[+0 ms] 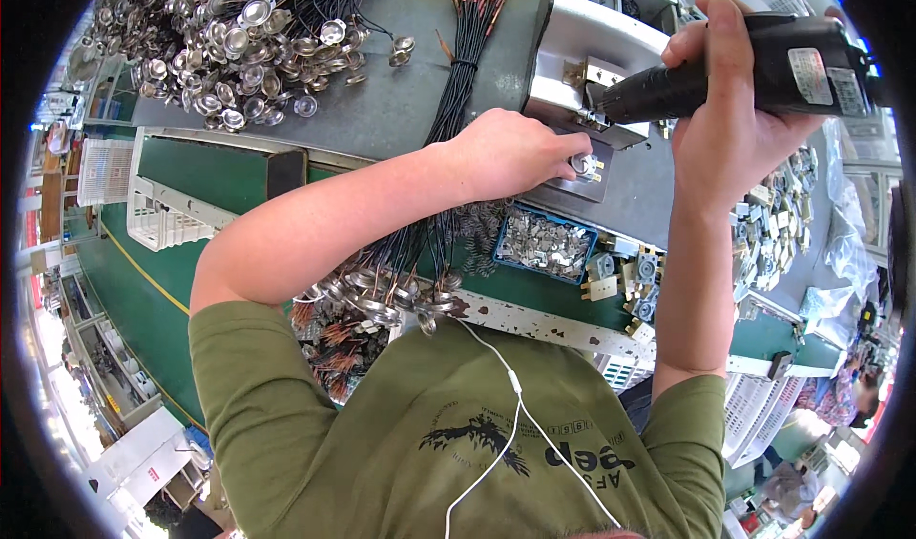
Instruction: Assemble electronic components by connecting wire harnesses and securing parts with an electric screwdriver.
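Note:
Raised at the upper right, my right hand point(730, 124) is wrapped round a black electric screwdriver point(673, 91) with pale labels on its rear. The tapered nose points left, toward a metal bench fixture point(601, 86); its very tip is hard to make out. My left hand point(510, 153) reaches across the bench with fingers closed at a small white-and-metal part point(586, 166). That part sits on a flat metal plate point(592, 188) below the fixture. My fingers hide some of the part.
Metal cup-shaped parts with black wires point(239, 52) pile up at the upper left. A wire bundle point(463, 62) lies beside my left forearm. Near the front edge is a blue tray point(546, 243) of small metal pieces. Square switch-like parts point(773, 224) lie at the right.

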A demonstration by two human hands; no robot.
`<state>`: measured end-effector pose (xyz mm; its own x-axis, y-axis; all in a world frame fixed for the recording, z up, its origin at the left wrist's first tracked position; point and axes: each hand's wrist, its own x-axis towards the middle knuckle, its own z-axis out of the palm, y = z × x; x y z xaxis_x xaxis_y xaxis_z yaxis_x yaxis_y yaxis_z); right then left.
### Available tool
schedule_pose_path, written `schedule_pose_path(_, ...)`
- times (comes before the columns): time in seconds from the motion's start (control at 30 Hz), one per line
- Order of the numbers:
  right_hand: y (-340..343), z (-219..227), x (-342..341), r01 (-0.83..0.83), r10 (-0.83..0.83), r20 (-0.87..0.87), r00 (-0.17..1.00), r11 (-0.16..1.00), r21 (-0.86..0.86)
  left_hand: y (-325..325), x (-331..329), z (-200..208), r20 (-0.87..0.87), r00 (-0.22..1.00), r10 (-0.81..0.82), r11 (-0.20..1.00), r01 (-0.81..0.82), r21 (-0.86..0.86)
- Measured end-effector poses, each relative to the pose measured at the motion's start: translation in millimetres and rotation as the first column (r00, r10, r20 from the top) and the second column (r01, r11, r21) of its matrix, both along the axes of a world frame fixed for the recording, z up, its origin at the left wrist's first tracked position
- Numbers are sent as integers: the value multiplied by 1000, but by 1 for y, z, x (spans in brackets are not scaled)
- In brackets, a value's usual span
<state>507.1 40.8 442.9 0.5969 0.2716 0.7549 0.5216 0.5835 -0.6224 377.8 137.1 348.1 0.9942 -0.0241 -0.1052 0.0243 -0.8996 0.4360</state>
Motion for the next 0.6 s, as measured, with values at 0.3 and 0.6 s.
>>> schedule_pose_path(0.3, -19, 10, -3, -22, 18, -94, 995, 999, -43, 1, 0, -3, 18, 999, -27, 1000, 27, 11)
schedule_pose_path(0.6, -16, 5, -4, 11, -20, -114, 993, 997, -76, 2, -1, -6, 62, 998, -21, 1000, 21, -5)
